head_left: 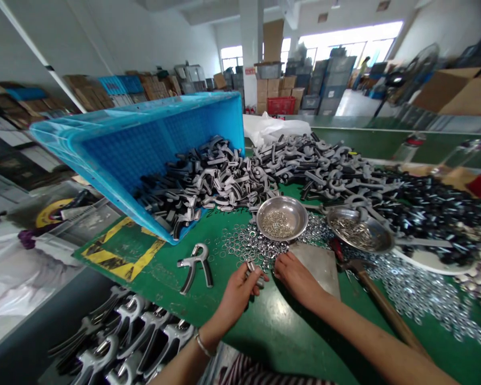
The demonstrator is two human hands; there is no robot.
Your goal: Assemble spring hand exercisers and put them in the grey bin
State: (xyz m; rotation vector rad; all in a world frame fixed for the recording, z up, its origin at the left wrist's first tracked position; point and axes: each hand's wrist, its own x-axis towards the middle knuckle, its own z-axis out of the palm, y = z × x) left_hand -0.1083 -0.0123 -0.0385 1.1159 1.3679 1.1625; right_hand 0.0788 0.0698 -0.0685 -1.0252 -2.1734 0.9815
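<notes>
My left hand is closed around a small metal coil spring; the fingers hide part of it. Close by on the right, my right hand reaches to the near edge of loose metal rings, its fingers curled together. What they pinch, if anything, is hidden. Just beyond stands a steel bowl of small brass-coloured parts. To the left of my hands a grey and black hand gripper lies on the green table.
A tipped blue crate spills grey handles across the back. On the right are a second steel bowl, a hammer, a metal plate and nuts. Assembled hand grippers fill the lower left.
</notes>
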